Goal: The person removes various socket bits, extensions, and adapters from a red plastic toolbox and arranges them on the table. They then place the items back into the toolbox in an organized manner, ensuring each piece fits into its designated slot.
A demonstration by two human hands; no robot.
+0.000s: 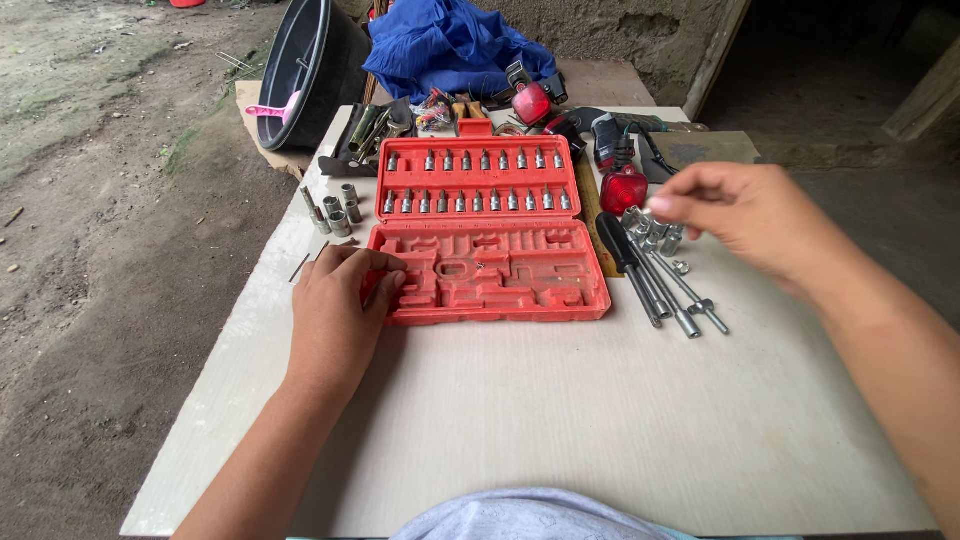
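A grey shirt (530,515) fills the bottom edge, nearest the camera, and beyond it lies the pale table (560,420). The red case (490,230) lies open flat at mid-table, its long axis running left to right, with the hinge across the middle. The far half holds two rows of upright sockets (475,180); the near half shows empty moulded slots. The left hand (340,300) rests palm down at the case's near left corner, fingers (385,280) curled over its edge and touching it, gripping nothing else. The right hand (745,215) hovers just right of the case, above loose sockets and extension bars (670,290) that point toward the camera. Its fingertips are pinched together; whether they hold anything I cannot tell.
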